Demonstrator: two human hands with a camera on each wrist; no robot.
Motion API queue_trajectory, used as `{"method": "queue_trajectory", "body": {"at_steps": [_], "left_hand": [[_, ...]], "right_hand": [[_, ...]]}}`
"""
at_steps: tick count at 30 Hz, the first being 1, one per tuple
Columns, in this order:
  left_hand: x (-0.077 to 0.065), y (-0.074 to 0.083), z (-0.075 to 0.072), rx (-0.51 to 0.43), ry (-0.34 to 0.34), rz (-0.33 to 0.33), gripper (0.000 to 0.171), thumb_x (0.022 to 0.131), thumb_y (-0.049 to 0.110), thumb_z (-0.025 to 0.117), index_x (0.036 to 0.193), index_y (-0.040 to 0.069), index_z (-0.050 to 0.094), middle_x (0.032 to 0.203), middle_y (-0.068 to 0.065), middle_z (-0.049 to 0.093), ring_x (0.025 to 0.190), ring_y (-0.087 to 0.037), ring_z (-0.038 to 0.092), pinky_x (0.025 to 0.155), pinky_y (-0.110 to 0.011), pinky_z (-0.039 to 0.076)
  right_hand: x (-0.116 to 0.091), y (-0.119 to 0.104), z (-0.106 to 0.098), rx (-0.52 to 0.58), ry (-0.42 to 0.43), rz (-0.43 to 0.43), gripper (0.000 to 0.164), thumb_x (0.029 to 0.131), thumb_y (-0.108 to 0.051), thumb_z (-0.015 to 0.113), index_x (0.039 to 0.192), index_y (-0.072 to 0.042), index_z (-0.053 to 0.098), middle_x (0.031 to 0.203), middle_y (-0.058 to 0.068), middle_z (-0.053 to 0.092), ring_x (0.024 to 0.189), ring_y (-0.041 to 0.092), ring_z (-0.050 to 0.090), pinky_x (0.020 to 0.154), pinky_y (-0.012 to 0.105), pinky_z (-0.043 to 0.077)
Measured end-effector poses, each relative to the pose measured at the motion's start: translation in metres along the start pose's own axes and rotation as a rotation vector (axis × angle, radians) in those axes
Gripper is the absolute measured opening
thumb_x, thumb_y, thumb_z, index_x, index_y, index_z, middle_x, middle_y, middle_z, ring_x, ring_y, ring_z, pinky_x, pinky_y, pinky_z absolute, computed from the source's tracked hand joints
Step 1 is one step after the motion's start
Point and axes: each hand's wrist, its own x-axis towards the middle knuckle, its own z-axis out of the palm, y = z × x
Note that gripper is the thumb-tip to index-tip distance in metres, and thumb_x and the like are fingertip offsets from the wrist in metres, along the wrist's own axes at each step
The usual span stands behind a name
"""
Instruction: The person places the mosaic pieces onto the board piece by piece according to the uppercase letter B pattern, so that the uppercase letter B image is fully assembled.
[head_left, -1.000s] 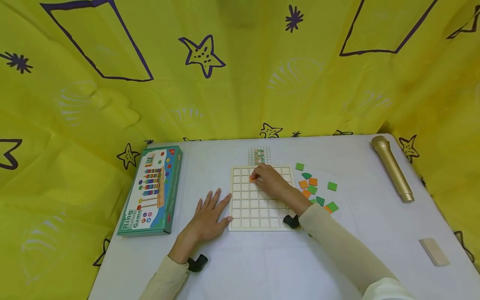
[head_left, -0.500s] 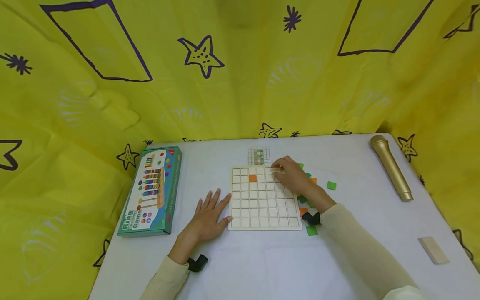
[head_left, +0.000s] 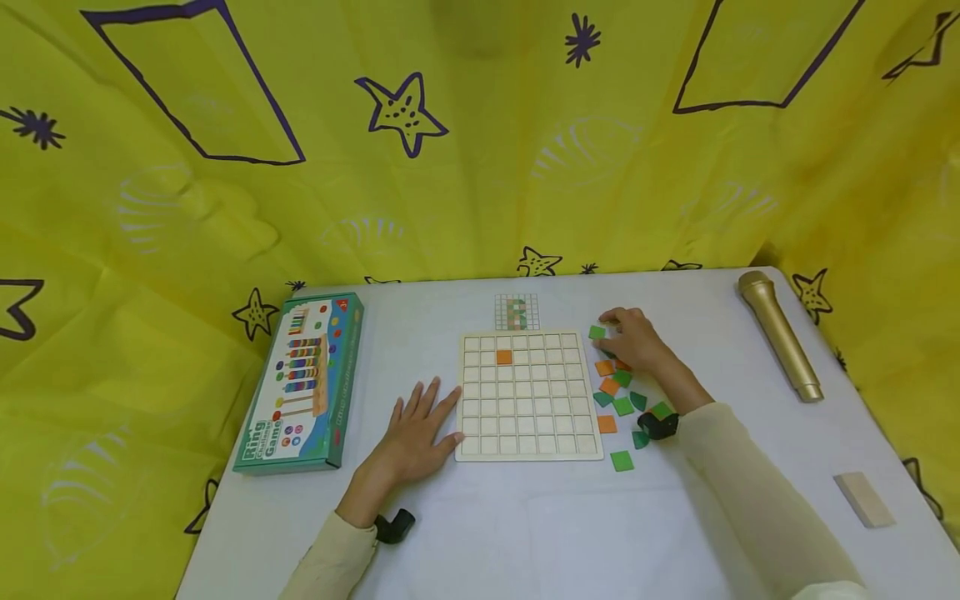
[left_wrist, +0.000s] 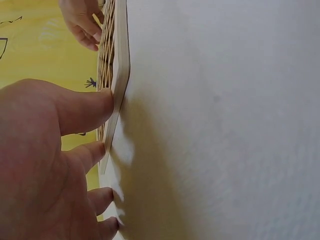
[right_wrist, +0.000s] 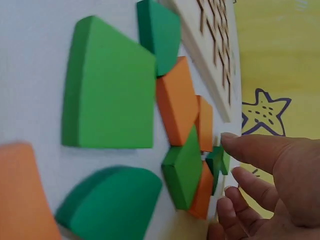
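Observation:
My left hand (head_left: 412,442) lies with fingers spread at the left edge of a wooden grid board (head_left: 513,400). Its thumb and index fingertip touch the board's side in the left wrist view. One orange square tile (head_left: 504,357) sits in a cell of the board's second row. Beyond the board's right corner, my right hand (head_left: 637,337) reaches over the loose tiles, thumb and index finger parted on either side of a light green square tile (head_left: 597,332). In the right wrist view, the thumb (right_wrist: 250,146) is close to that far green tile, beyond several orange and green pieces.
Several green and orange tiles (head_left: 623,406) lie scattered right of the board, some quarter-round. A small pattern card (head_left: 517,312) touches the board's far edge. A Ring Challenge Game box (head_left: 300,383) lies left, a gold microphone (head_left: 782,335) and a wooden block (head_left: 864,500) far right.
My right hand has let go of the orange tile, leaving it in the board's cell, and has moved right to the green tile. The left hand has stayed still.

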Motion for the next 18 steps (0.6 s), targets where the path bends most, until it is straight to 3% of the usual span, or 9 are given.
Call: {"method": "queue_trajectory", "body": {"at_steps": [8,18], "left_hand": [[-0.0001,0.0018,-0.0002,-0.006,0.010,0.001,0.069,0.107,0.046,0.054,0.168,0.024,0.030,0.177,-0.016,0.012,0.163,-0.044,0.005,0.127,-0.070,0.006],[-0.0026,0.0026,-0.0008,-0.020,0.020,0.000,0.069,0.107,0.045,0.055,0.168,0.023,0.032,0.177,-0.016,0.013,0.163,-0.044,0.006,0.127,-0.070,0.006]], "right_hand": [[0.0059,0.0032,0.0042,-0.016,-0.004,-0.021,0.040,0.108,-0.015,0.058,0.142,0.005,0.054,0.143,0.032,0.046,0.133,0.047,0.049,0.115,0.062,0.040],[0.0094,0.0027,0.0061,-0.002,-0.017,-0.046,0.038,0.108,-0.013,0.056,0.142,0.004,0.055,0.141,0.031,0.047,0.129,0.045,0.051,0.113,0.060,0.043]]}}
